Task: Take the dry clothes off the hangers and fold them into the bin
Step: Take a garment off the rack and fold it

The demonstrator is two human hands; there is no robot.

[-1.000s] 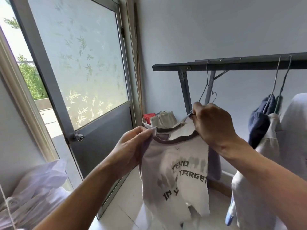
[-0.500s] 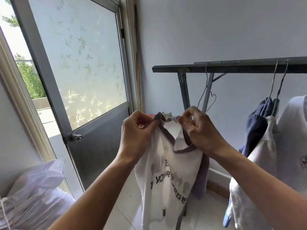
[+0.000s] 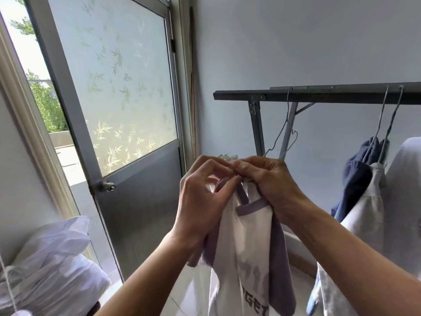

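A white T-shirt (image 3: 247, 252) with purple trim and dark lettering hangs folded lengthwise in front of me. My left hand (image 3: 202, 201) and my right hand (image 3: 268, 181) pinch its top edge side by side, fingertips touching. Behind my hands an empty wire hanger (image 3: 287, 131) hangs from the dark metal rack bar (image 3: 319, 94). At the right two more wire hangers (image 3: 387, 124) carry a navy garment (image 3: 355, 179) and a white garment (image 3: 376, 224). The bin is hidden behind my hands.
A grey metal door (image 3: 136, 201) with frosted bamboo-patterned glass stands ajar at the left, its knob (image 3: 107, 186) facing me. White plastic bags (image 3: 52, 265) lie at the lower left. The rack's legs (image 3: 256, 128) stand by the pale wall. Tiled floor (image 3: 191, 299) shows below.
My hands have come together at the shirt's top, bringing its shoulders side by side. The shirt now hangs narrower, folded lengthwise. The emptied hanger stays on the rack.
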